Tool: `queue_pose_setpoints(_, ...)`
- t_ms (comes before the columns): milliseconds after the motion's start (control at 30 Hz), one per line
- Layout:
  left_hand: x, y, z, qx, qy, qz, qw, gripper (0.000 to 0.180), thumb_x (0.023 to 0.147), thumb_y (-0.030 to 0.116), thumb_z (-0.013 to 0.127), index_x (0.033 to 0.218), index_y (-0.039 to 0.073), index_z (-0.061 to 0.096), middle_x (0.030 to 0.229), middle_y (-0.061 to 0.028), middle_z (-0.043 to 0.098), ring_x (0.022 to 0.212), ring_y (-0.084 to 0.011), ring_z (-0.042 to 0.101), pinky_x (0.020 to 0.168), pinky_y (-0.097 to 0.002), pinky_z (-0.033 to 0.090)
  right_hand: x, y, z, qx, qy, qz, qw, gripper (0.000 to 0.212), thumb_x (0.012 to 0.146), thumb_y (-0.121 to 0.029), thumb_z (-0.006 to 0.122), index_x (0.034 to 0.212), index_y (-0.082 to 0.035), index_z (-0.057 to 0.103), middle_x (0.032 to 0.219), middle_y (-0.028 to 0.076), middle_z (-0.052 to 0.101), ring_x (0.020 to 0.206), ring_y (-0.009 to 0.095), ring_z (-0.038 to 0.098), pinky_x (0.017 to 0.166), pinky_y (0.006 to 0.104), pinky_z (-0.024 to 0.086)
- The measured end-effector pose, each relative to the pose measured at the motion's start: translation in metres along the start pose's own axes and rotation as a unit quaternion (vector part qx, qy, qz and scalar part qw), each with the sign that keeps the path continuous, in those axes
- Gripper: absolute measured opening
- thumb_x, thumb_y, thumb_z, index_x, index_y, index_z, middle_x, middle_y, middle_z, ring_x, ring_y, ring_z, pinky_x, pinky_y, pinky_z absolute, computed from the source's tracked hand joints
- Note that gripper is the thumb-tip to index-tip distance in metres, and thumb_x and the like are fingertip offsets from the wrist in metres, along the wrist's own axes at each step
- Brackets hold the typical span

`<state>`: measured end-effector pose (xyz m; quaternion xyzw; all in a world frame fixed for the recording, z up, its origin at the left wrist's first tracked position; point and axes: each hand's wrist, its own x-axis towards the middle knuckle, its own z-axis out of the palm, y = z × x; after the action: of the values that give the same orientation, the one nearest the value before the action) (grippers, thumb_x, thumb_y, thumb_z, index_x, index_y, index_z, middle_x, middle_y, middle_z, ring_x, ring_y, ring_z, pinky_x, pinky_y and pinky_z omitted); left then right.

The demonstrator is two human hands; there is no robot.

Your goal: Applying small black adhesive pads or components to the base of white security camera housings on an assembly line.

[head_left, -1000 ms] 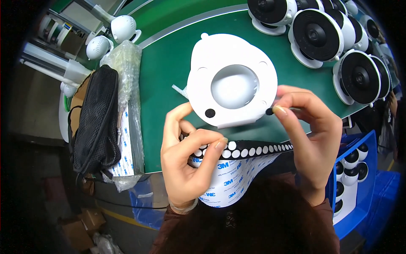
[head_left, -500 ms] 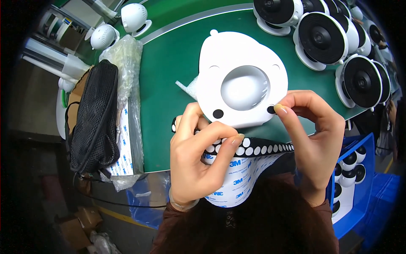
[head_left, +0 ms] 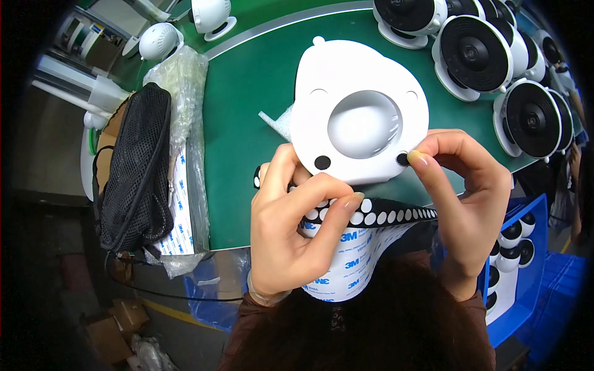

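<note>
A white rounded housing [head_left: 365, 65] with a round bowl-like opening [head_left: 365, 125] stands in front of me on the green table. A black round pad [head_left: 322, 162] sits at its lower left. My right hand [head_left: 467, 191] pinches at a second black round pad [head_left: 403, 159] at the lower right, thumb and index fingertip together. My left hand [head_left: 297, 226] is closed below the housing, thumb and index pinched at the black strip of white dots [head_left: 399, 216] on a printed backing sheet [head_left: 356, 266]. Its rear fingers are partly hidden behind the housing.
Several white devices with black round faces [head_left: 473, 55] crowd the right side. A black mesh bag [head_left: 136, 173] and bubble wrap [head_left: 185, 80] lie left. At lower right is a blue bin [head_left: 526, 290] with small black-and-white parts. Two white ball-shaped devices [head_left: 158, 42] stand at the back left.
The housing has shifted slightly up and to the right in the picture. My right hand has moved a little right with it, its thumb still by the lower right pad. Both pinches stay closed.
</note>
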<state>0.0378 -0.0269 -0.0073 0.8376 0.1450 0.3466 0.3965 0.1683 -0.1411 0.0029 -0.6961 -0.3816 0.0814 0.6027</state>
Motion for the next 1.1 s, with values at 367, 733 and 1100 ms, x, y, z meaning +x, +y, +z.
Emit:
queue_pose_setpoints(367,-0.002,0.001,-0.001,0.000,-0.003,0.003,1.000,0.009,0.064,0.002,0.066,0.072,0.004,0.063,0.087,-0.0098,0.051,0.060,-0.0136,0.043,0.063,-0.0257,0.031,-0.001,-0.001,0.004,-0.029,-0.011,-0.008,0.999,0.011,0.073,0.001,0.064,0.076,0.003,0.054,0.079,0.009,0.061,0.077,0.012,0.058,0.073,0.0233,0.045)
queue_pose_setpoints(733,-0.017,0.021,-0.024,0.035,0.000,0.094,0.995,0.016,0.056,0.004,0.066,0.072,0.005,0.066,0.105,-0.0153,0.056,0.073,-0.0199,0.048,0.067,-0.0285,0.038,-0.024,-0.005,-0.011,0.001,-0.219,-0.129,0.967,0.016,0.072,-0.003,0.064,0.087,-0.002,0.060,0.081,0.011,0.061,0.074,0.026,0.061,0.066,0.0298,0.049)
queue_pose_setpoints(1100,-0.011,0.037,-0.011,0.110,-0.067,0.082,0.988,0.010,0.057,-0.002,0.060,0.065,0.003,0.057,0.056,-0.0025,0.047,0.053,-0.0182,0.043,0.062,-0.0310,0.028,-0.035,-0.007,-0.008,-0.002,-0.132,-0.145,0.981,0.016,0.069,-0.004,0.068,0.083,-0.006,0.062,0.074,0.005,0.059,0.062,0.021,0.058,0.055,0.0278,0.047)
